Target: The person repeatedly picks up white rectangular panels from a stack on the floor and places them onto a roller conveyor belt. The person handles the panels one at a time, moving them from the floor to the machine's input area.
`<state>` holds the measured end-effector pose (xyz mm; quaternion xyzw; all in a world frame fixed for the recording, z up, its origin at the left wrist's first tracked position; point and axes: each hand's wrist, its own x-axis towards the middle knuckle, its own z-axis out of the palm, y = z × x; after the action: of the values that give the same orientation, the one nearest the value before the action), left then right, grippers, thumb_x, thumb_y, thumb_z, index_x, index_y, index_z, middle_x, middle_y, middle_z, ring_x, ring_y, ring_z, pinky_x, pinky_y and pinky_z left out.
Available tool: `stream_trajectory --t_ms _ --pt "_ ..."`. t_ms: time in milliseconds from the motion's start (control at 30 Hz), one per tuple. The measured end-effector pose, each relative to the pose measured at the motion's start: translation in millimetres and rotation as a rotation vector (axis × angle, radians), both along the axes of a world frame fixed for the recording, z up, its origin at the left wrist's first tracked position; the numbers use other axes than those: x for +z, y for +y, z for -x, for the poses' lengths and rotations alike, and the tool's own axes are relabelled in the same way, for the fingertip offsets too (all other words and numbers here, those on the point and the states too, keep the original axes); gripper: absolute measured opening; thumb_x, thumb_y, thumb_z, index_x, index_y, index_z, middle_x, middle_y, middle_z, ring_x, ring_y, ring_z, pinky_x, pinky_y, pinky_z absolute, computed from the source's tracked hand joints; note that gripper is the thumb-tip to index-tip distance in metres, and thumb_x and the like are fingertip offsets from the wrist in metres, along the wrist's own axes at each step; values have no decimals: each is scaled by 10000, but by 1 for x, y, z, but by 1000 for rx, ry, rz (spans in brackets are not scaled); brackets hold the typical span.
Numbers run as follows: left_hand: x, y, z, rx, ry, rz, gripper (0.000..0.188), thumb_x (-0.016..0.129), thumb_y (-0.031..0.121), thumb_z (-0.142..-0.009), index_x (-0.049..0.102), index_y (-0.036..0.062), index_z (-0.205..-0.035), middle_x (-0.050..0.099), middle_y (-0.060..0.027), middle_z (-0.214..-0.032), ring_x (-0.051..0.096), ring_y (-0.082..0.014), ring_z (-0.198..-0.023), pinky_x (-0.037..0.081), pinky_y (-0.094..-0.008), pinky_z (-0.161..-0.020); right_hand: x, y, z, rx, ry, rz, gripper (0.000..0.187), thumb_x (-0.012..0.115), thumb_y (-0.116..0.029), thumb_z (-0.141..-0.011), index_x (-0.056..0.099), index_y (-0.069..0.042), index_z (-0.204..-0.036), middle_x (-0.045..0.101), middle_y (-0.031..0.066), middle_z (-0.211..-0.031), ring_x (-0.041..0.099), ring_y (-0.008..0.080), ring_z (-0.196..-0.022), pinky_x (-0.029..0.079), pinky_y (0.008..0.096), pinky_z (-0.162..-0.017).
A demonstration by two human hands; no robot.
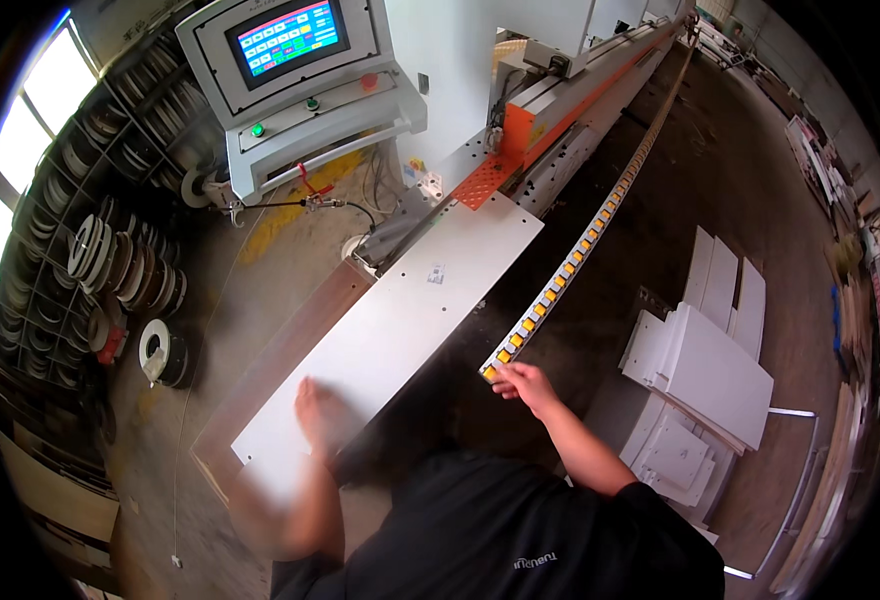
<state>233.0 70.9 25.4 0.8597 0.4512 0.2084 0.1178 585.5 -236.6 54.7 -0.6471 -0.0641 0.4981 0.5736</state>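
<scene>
A long white panel [390,322] with a small label and a few holes lies on the machine's infeed, its far end under an orange perforated plate. Over the near part of this panel is my left hand [318,412], partly blurred, its fingers stretched out and nothing seen in them. My right hand [528,388] has its fingers curled at the near end of a long roller rail [558,283] with a row of yellow wheels. The fingertips touch the rail's end; their undersides are hidden.
A control console [305,95] with a lit screen stands at the far left. The orange-trimmed machine [550,120] runs away from me. Stacked white panels [715,370] are on the right. Racks of edge-band rolls [110,265] line the left, with one roll [163,355] on the floor.
</scene>
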Motion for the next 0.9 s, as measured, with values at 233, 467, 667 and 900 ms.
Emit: stream_trajectory --t_ms 233,467,667,900 --pt "-3 31 -214 -236 337 67 839 461 534 -1036 230 -24 -1617 167 -178 -1721 85 -293 -1610 51 -467 -1298 -27 -114 39 -118 -2 205 358 608 -293 -1054 653 -20 -1281 754 120 -1152 748 175 -928 578 290 -768" --pt "0 -7 -330 -808 91 120 681 550 422 -1018 395 33 -1555 323 -179 -1655 263 -318 -1546 198 -446 -1274 -40 -185 70 -308 -8 311 329 622 -265 -1041 662 -31 -1269 760 129 -1129 758 197 -919 580 301 -744" --pt "15 -34 -292 -769 -152 173 569 721 305 -931 579 53 -1420 546 -149 -1507 498 -339 -1398 403 -452 -1160 -46 -227 86 -364 -25 391 334 606 -286 -1047 658 -43 -1271 757 123 -1135 752 201 -925 580 309 -737" --pt "23 31 -249 -328 286 12 826 688 540 -910 466 19 -1511 419 -86 -1620 382 -286 -1463 296 -432 -1200 -73 -245 102 -370 31 428 296 668 -240 -1008 682 -22 -1208 759 117 -1083 749 198 -889 570 304 -726"
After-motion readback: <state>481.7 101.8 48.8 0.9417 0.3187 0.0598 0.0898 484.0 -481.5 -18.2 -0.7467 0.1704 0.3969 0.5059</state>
